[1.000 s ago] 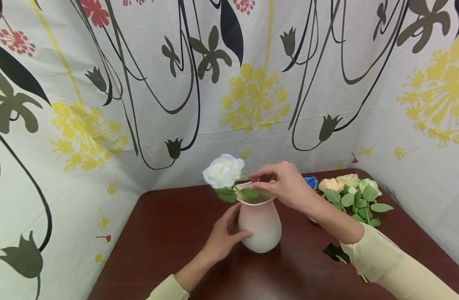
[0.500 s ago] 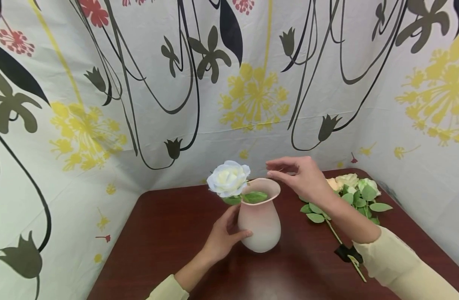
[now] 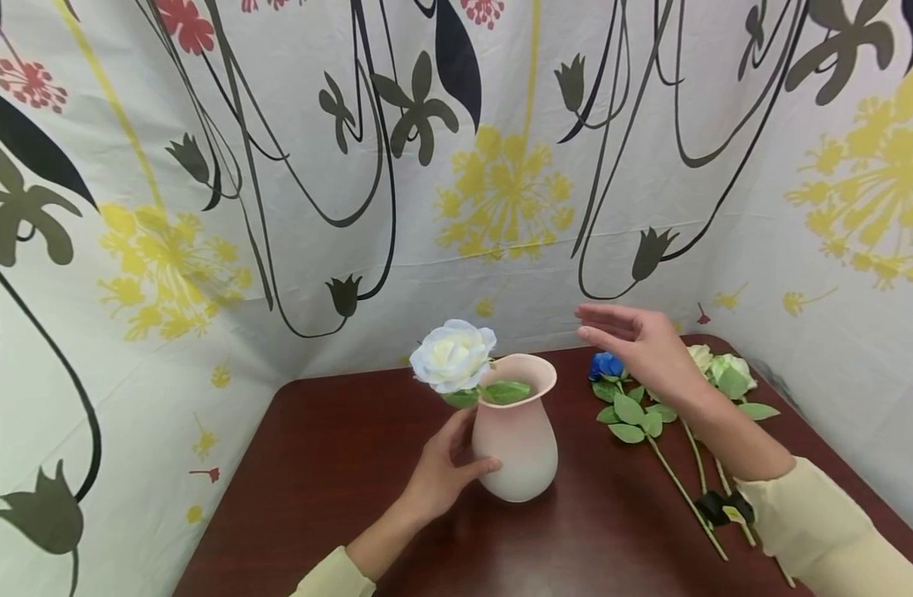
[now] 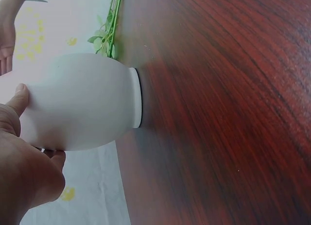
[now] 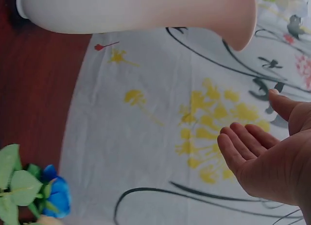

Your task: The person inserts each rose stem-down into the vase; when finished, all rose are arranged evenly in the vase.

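Note:
A white-to-pink vase (image 3: 519, 452) stands upright on the dark red table. My left hand (image 3: 444, 477) grips its left side, thumb across the front and fingers behind; the left wrist view shows the thumb on the vase wall (image 4: 87, 103). One pale white rose (image 3: 452, 356) leans out over the left of the rim, its green leaf lying in the mouth and its lower stem hidden inside. Up and to the right of the vase, my right hand (image 3: 658, 352) is in the air with fingers loosely extended, holding nothing. The right wrist view shows its bare palm (image 5: 272, 171).
A blue rose (image 3: 605, 366) and several pale roses (image 3: 732, 373) lie at the table's right, partly behind my right forearm. Black tape (image 3: 713, 507) lies over their stems. Patterned cloth (image 3: 292, 274) hangs behind and beside the table (image 3: 337, 448).
My right hand has let go of the white rose and moved right, away from the vase. The rose has settled lower against the rim. My left hand stays on the vase.

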`<state>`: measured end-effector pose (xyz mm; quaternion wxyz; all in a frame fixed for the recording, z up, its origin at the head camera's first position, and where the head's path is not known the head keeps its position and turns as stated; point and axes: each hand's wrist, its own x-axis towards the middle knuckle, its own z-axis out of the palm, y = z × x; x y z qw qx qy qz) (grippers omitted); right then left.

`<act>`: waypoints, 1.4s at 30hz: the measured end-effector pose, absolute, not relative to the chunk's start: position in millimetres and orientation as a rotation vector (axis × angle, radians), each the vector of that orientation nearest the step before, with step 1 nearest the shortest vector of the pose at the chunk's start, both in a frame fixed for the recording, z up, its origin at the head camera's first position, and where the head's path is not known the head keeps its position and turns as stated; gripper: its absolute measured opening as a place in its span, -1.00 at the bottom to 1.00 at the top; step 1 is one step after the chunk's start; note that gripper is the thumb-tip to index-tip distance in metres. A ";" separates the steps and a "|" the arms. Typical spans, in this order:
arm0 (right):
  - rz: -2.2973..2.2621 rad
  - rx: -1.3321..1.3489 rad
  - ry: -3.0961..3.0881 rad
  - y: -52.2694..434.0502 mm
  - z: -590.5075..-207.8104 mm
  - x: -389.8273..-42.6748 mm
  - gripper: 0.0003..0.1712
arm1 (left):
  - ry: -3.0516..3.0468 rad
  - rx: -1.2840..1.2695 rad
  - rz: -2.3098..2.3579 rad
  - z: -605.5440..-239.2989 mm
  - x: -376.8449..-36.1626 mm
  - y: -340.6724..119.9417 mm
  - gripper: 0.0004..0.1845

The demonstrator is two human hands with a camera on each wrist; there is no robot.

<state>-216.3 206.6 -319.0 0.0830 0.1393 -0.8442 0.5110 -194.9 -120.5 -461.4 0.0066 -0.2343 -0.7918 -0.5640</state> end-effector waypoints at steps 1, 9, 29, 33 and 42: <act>1.543 0.400 -2.519 209.6 -321.7 -217.8 -0.31 | -2.480 -0.731 -1.764 -461.5 -194.9 -120.7 -0.17; 1.683 0.248 -2.429 231.7 -346.2 -227.1 -0.23 | -2.474 -0.734 -1.778 -463.7 -194.6 -120.6 -0.17; 2.173 0.019 -2.327 277.6 -419.3 -235.6 -0.09 | -2.480 -0.726 -1.769 -461.0 -193.5 -120.7 -0.16; 2.192 -0.049 -2.370 284.6 -435.1 -236.4 -0.07 | -2.484 -0.728 -1.766 -460.4 -193.2 -120.7 -0.15; 2.109 -0.127 -2.568 292.0 -458.4 -231.6 -0.07 | -2.475 -0.736 -1.763 -459.4 -191.8 -120.2 -0.15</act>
